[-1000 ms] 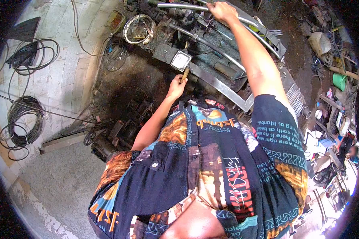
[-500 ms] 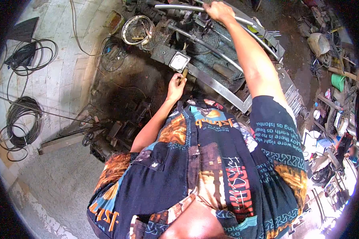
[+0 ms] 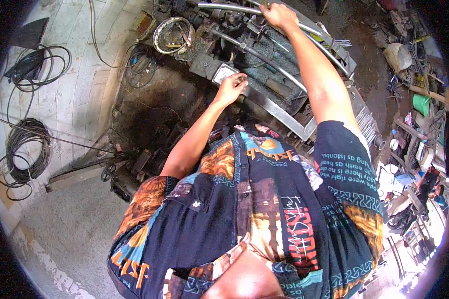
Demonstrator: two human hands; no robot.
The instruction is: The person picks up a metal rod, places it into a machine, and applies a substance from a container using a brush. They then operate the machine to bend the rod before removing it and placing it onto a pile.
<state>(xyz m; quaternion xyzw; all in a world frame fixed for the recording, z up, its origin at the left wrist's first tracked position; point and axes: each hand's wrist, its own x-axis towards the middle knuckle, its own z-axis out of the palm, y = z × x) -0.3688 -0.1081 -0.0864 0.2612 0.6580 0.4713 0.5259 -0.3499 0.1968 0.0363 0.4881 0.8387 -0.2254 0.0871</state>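
Observation:
Up at the top, my right hand [image 3: 281,17] is closed round a long metal tube [image 3: 224,7] that lies over the machine [image 3: 202,65]. My left hand [image 3: 231,89] is over the machine's near edge, beside a white-faced square plate [image 3: 223,73], which it partly covers. Its fingers are pinched together at a small dark piece that I cannot make out. A flat metal frame [image 3: 277,114] runs from near my left hand toward the lower right. Another metal tube [image 3: 264,59] lies between my two hands.
A round, white-rimmed container [image 3: 159,44] stands left of the machine. Coiled black cables [image 3: 22,169] lie on the pale floor at the left. Metal rods [image 3: 366,124] are bundled right of my right arm. Scrap and a green bucket [image 3: 421,103] are at the far right.
My left hand has moved up and right, from below the square plate to its right side, and now covers part of it. My right hand and its tube have shifted slightly right.

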